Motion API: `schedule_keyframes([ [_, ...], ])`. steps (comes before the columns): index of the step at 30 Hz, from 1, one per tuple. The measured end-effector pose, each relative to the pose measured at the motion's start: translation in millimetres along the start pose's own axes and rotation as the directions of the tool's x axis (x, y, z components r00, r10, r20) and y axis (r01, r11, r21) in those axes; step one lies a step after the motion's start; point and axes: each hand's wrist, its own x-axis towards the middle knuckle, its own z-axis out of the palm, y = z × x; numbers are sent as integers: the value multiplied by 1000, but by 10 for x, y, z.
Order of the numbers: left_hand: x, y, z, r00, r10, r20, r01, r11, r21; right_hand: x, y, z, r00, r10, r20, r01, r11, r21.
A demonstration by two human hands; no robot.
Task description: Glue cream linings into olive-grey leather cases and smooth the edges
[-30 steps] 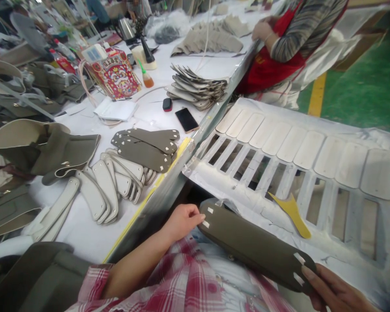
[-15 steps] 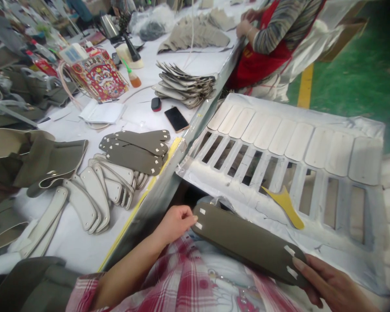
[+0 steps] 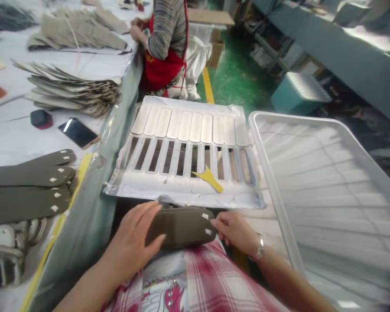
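Note:
An olive-green leather strip (image 3: 182,227) with rounded ends lies across my lap, in front of the white rack. Two small white tabs mark its right end. My left hand (image 3: 131,240) is over the strip's left end with thumb and fingers spread, hiding that end. At the right end, my right hand (image 3: 235,234) pinches the strip's edge near the tabs. Just beyond, the white slotted rack (image 3: 182,188) carries a row of pale rounded strips (image 3: 182,125), and a yellow forked piece (image 3: 209,178) rests on it.
On the left table are more olive strips (image 3: 26,173), pale curved pieces (image 3: 3,251), a phone (image 3: 79,132) and a stack of curved pieces (image 3: 71,91). A big white plastic bin (image 3: 279,203) stands at right. A co-worker in a red apron (image 3: 164,71) sits beyond.
The view has swung right, bringing the white bin into sight. My left hand has gone from pinching the strip's left end to spreading over it. My right hand still grips the right end.

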Motion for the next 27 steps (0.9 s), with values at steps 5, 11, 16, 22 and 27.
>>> schedule_keyframes([
  [5,528,584,453,933,266,244,-236,961,-145,-49,41,-14,999,-35,36,32,998,61],
  [11,610,679,633,940,244,238,-198,960,-198,-39,92,-31,997,-17,81,4,988,156],
  [16,577,720,625,949,229,215,-187,962,-199,-24,142,-30,997,-35,72,25,990,136],
  [22,602,782,650,956,201,215,-168,973,-161,-10,188,-35,996,-68,54,65,996,55],
  [27,639,796,658,947,188,262,-160,979,-122,-11,174,-51,996,-68,62,66,997,45],
])
